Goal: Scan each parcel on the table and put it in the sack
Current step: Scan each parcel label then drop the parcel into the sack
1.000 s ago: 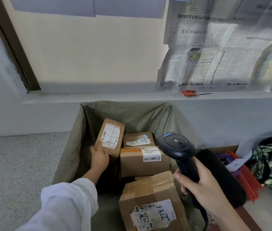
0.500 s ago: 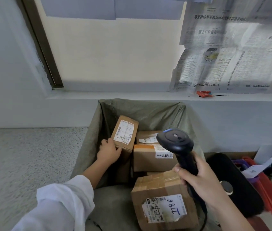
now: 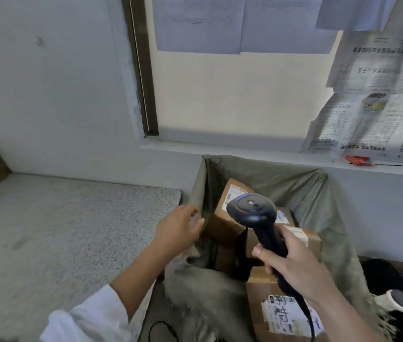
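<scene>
Parcels (image 3: 230, 213) in sack (image 3: 306, 193), right of table (image 3: 72, 230)

Parcels (image 3: 227, 218) crowd the sack (image 3: 306, 193); a gap lies at its left.

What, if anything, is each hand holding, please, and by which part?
The right hand grips the black handheld barcode scanner by its handle; the left hand holds nothing.

Soft daylight from window (image 3: 232, 95) above left hand (image 3: 178, 230), which is motion-blurred. Newspaper (image 3: 380, 107) beyond right hand (image 3: 294, 265) backlit. Sack (image 3: 314, 193) interior under right hand shadowed. Wide-angle bowing at edges.
</scene>
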{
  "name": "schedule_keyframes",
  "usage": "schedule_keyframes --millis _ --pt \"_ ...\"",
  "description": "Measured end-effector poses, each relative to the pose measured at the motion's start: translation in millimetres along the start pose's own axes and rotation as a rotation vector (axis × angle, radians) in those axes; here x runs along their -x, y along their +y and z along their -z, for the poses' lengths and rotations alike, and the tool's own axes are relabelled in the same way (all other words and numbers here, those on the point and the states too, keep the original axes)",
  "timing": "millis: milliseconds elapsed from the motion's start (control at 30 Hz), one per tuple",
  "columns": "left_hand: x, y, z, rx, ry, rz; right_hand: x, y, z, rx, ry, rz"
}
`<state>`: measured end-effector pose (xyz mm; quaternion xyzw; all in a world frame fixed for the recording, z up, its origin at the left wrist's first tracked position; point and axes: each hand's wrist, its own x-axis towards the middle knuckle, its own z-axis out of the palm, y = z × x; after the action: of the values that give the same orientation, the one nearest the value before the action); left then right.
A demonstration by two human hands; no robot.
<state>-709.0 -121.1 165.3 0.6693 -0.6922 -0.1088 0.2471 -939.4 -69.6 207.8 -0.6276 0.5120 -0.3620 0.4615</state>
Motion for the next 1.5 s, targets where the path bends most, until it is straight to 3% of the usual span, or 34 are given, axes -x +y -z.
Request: schedule_keyframes --millis 133,400,667,900,1167,1500 --pt "37.2 -53.9 42.8 -0.029 -0.097 -0.024 -0.7 -20.6 -59.3 -0.030 -0.059 0.005" --pt "140.5 -195.7 141.9 -0.079 -0.099 0.156 13.7 -65.1 -209.2 -0.027 -0.219 0.051" --pt "251.5 -310.1 229.5 -0.076 0.002 0.350 30.9 -105.7 -346.1 -0.062 -0.373 0.103" --pt "311.1 -368.6 269.0 0.003 0.146 0.530 25.2 -142.3 -433.3 -0.036 -0.538 0.125" --pt "313.3 -440.1 292.7 -0.017 0.173 0.603 -19.9 -165.6 -515.5 0.004 -0.638 0.182" --pt "228.7 -533.9 346.0 0.003 0.218 0.585 -119.9 -207.5 -606.6 -0.030 -0.637 0.241"
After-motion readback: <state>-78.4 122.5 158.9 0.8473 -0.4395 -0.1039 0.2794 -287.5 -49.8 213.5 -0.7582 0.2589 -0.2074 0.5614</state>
